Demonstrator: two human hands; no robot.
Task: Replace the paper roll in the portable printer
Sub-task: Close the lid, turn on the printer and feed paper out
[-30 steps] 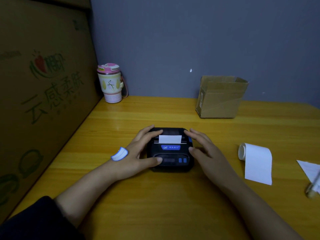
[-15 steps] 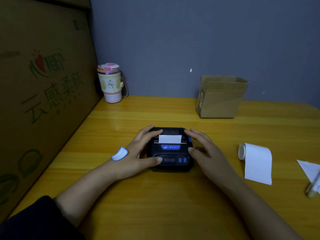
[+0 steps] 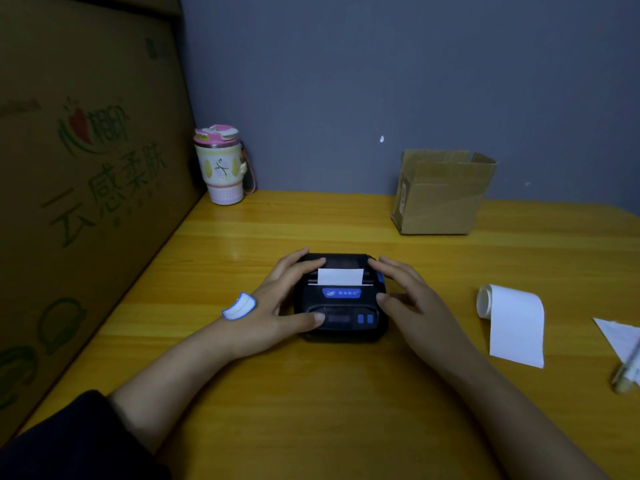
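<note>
- We see the portable printer (image 3: 341, 299) sitting on the wooden table (image 3: 346, 410), its lid down and a short white paper strip (image 3: 340, 276) standing out of its slot.
- Our left hand (image 3: 277, 306) grasps the printer's left side, thumb on the front panel and fingers over the top; a white sticker (image 3: 239, 306) sits on its back.
- Our right hand (image 3: 412, 303) lies spread and unclenched against the printer's right side, fingertips touching the top edge.
- Right of the printer, well apart, a loose paper roll (image 3: 512, 323) lies partly unrolled; bare table lies between.
- Behind the printer to the right stands a small cardboard box (image 3: 440, 194); its contents are hidden.
- Left of the printer a big carton (image 3: 86, 185) walls the table edge, with a lidded cup (image 3: 221, 164) in the far corner.
</note>
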